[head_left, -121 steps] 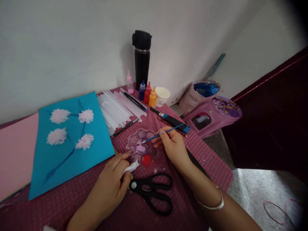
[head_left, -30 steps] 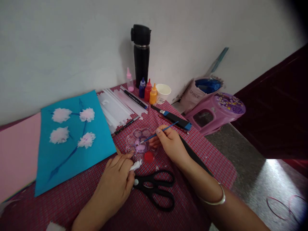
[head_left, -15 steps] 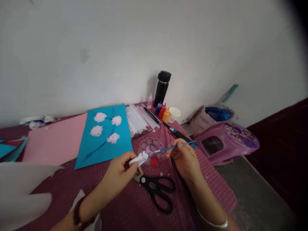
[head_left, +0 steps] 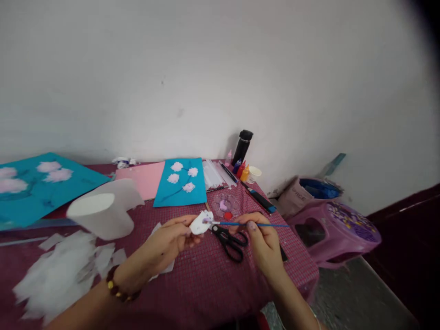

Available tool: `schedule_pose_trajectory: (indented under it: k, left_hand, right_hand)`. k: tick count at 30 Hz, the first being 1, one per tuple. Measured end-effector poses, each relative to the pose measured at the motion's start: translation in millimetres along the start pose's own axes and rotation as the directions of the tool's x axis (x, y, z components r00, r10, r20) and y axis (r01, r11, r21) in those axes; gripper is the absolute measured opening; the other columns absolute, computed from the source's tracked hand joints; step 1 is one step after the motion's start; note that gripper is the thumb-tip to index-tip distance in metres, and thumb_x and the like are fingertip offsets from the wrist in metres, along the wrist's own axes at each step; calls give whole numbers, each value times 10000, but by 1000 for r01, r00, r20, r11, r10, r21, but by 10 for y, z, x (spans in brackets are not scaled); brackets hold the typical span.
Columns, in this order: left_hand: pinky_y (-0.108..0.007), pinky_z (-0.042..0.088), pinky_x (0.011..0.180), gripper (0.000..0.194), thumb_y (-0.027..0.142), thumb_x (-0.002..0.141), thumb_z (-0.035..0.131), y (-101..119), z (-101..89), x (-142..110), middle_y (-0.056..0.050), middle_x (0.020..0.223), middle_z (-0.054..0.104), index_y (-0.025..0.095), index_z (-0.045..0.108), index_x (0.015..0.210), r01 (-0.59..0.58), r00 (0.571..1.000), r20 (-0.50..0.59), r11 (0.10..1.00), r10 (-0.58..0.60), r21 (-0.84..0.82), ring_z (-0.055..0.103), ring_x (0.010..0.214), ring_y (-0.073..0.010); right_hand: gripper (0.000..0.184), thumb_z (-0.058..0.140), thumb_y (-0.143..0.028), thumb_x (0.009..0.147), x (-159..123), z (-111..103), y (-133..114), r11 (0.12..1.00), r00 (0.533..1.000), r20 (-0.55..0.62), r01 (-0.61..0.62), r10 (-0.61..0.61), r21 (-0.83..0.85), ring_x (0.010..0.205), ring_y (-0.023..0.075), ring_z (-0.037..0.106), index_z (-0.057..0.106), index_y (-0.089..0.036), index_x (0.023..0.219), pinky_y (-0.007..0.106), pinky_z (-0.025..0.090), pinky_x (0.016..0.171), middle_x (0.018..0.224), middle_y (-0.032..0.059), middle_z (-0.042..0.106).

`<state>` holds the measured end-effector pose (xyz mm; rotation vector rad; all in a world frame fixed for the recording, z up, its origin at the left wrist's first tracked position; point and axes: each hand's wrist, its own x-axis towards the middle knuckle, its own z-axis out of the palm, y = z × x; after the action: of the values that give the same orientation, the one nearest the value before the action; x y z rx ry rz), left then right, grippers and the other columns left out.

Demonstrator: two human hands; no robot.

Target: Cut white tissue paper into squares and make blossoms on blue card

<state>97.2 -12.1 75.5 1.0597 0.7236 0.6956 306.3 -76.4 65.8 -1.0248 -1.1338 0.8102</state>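
Observation:
My left hand (head_left: 168, 240) pinches a small white tissue flower (head_left: 201, 223) and holds it up above the red checked tablecloth (head_left: 192, 279). My right hand (head_left: 263, 238) grips a thin blue paintbrush (head_left: 250, 224), and the brush tip touches the flower, which shows a purple smear. Just beyond lies a clear paint palette (head_left: 226, 206) with pink and red paint. Black scissors (head_left: 229, 239) lie on the cloth between and under my hands.
A blue sheet with white flowers (head_left: 181, 188) and a pink sheet (head_left: 146, 176) lie further back. Paint bottles (head_left: 240, 168), a black flask (head_left: 242, 146) and a paper cup (head_left: 255, 173) stand by the wall. Tissue scraps (head_left: 58, 275) and a white roll (head_left: 99, 211) are at left. A pink stool (head_left: 340, 229) stands right.
The view has tilted up and pulled back. My left hand lifted the tissue flower off the table, and my right hand brought the brush from the palette to the flower.

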Motion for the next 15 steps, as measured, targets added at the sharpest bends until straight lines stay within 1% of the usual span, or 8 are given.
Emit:
schedule_pose_trajectory:
  k: [2, 3, 5, 7, 8, 9, 12, 15]
  left_hand:
    - [-305, 479, 669, 303, 170, 676, 538, -38, -44, -258, -96, 857, 659, 170, 690, 938, -64, 997, 51, 998, 65, -15, 582, 732, -173]
    - [-301, 478, 651, 308, 168, 680, 550, -70, -64, -386, -90, 842, 659, 175, 688, 954, -102, 994, 44, 995, 101, 15, 580, 722, -172]
    - [-287, 466, 605, 314, 193, 702, 585, -151, -100, -631, -67, 793, 656, 187, 672, 1003, -157, 987, -13, 981, 159, 112, 569, 679, -163]
    - [-274, 453, 578, 335, 237, 711, 623, -239, -130, -849, -47, 767, 650, 192, 652, 1042, -187, 976, -78, 962, 205, 198, 556, 648, -154]
    - [-264, 444, 565, 335, 252, 701, 641, -279, -144, -947, -35, 750, 642, 193, 649, 1031, -198, 969, -99, 953, 225, 227, 545, 630, -146]
    - [-253, 432, 551, 310, 257, 683, 656, -317, -158, -1036, -21, 725, 628, 192, 653, 986, -208, 963, -118, 945, 243, 253, 529, 611, -138]
    - [-228, 390, 527, 144, 260, 640, 682, -415, -189, -1255, 18, 632, 557, 181, 630, 749, -234, 931, -189, 909, 312, 346, 464, 562, -112]
    - [-220, 367, 533, 125, 263, 670, 668, -509, -202, -1424, 28, 590, 516, 171, 592, 634, -233, 891, -254, 858, 377, 457, 434, 553, -104]
  right_hand:
    - [163, 502, -300, 926, -152, 134, 0, 994, 1000, -21, -3, 6, 106, 700, 182, 669, 643, -252, 861, 321, 520, 714, 753, 7, 703]
    - [163, 502, -295, 924, -229, 208, 2, 987, 1000, -27, -6, 11, 160, 696, 179, 669, 643, -250, 855, 322, 520, 716, 750, 5, 703]
    - [161, 514, -285, 915, -381, 363, 4, 966, 999, -30, -19, 28, 259, 677, 170, 668, 646, -239, 834, 313, 520, 706, 726, 2, 699]
    - [152, 539, -282, 896, -532, 516, 3, 941, 998, -22, -41, 51, 335, 635, 157, 660, 648, -227, 806, 295, 521, 673, 691, 0, 695]
    - [147, 554, -286, 884, -608, 587, 5, 929, 998, -13, -59, 68, 364, 614, 152, 655, 647, -222, 790, 285, 520, 652, 675, -1, 694]
    - [143, 569, -290, 873, -683, 653, 9, 919, 996, -2, -84, 92, 385, 595, 147, 651, 646, -218, 776, 276, 519, 633, 664, -1, 695]
    - [140, 592, -298, 853, -901, 810, 38, 896, 985, 48, -170, 165, 410, 555, 137, 643, 642, -213, 755, 260, 515, 602, 638, -3, 701]
    - [158, 581, -304, 860, -1090, 903, 65, 891, 974, 97, -227, 205, 393, 553, 137, 647, 637, -208, 747, 261, 515, 616, 628, 0, 703]
